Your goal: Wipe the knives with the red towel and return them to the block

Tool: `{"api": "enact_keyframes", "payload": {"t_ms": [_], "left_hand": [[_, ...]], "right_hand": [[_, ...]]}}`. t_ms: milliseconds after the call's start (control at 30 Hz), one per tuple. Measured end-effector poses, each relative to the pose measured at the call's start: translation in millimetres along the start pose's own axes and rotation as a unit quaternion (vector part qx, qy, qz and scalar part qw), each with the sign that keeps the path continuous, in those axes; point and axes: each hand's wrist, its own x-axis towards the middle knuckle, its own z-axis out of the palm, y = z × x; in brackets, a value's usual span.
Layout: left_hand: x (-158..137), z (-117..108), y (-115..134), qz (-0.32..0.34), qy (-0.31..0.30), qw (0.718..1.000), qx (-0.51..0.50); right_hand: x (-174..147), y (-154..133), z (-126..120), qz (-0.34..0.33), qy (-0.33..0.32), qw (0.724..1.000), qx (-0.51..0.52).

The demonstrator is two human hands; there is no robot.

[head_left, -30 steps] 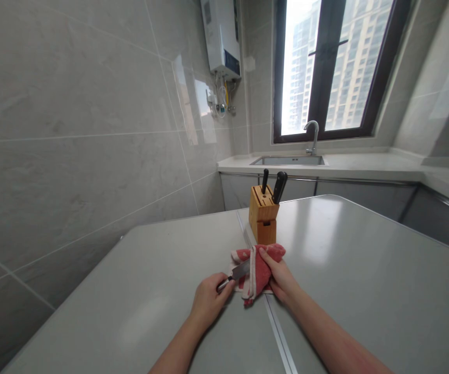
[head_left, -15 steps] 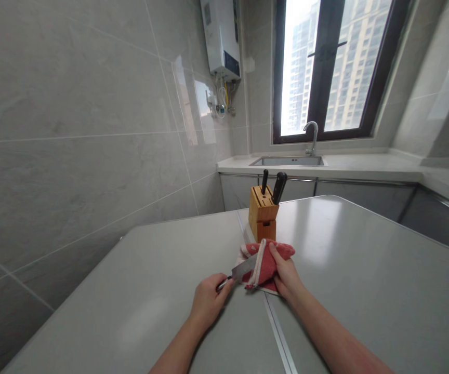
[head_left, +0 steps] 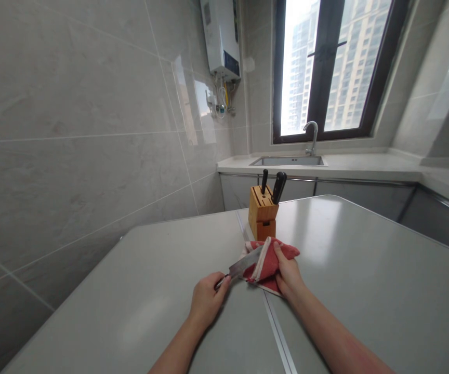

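Note:
My left hand is closed round the dark handle of a kitchen knife, whose broad blade points up and to the right. Red cloth with white edging, a towel, is folded over the far part of the blade and hides the tip. My right hand grips this towel from the right side, thumb on top. Just beyond the towel stands a wooden knife block, with two black-handled pieces sticking up from its slots.
The light table has a metal seam running across it. Behind it are a counter with a sink and a tap, below a window. A water heater hangs on the tiled wall.
The towel and my right hand have slid slightly right along the blade, and more of the blade shows. My left hand has shifted slightly left with the knife.

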Motion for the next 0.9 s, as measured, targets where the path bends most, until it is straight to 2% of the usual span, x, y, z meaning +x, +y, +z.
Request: {"api": "enact_keyframes", "payload": {"t_ms": [133, 300, 500, 900], "left_hand": [[3, 0, -5, -0.024, 0.032, 0.998, -0.043], [5, 0, -8, -0.031, 0.038, 0.995, -0.083], [4, 2, -7, -0.016, 0.023, 0.995, -0.095], [4, 3, -7, -0.023, 0.031, 0.995, -0.095]], "right_hand": [[-1, -3, 3, 0.02, 0.033, 0.999, 0.017], [-9, -7, 10, 0.05, -0.021, 0.998, 0.015], [-15, -4, 11, 0.083, -0.073, 0.993, -0.032], [-24, -1, 10, 0.118, -0.173, 0.975, -0.079]]}}
